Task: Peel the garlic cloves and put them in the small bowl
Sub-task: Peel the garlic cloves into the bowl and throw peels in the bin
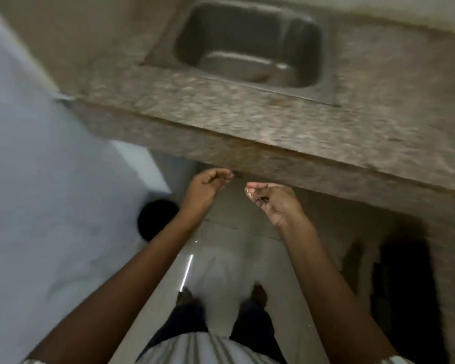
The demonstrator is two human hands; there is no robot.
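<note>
The right hand (pixel 271 203) pinched what seemed a garlic clove (pixel 249 192): light, firm, papery skin best nipped at the tip; left hand (pixel 208 183) fingers curled, contents unclear

- The counter (pixel 273 122) runs across in front of me, with the sink (pixel 307 48) set into it toward the far side.
- My left hand (pixel 206 186) and right hand (pixel 272 202) are side by side, not touching, just below the counter's near edge.
- The floor (pixel 221 258) lies beneath them, and my feet (pixel 259 292) stand on it.
- A round object (pixel 155 219) sits low to my left, beside the wall (pixel 50 179).
- Something I cannot make out (pixel 405 271) stands under the counter to my right.
</note>
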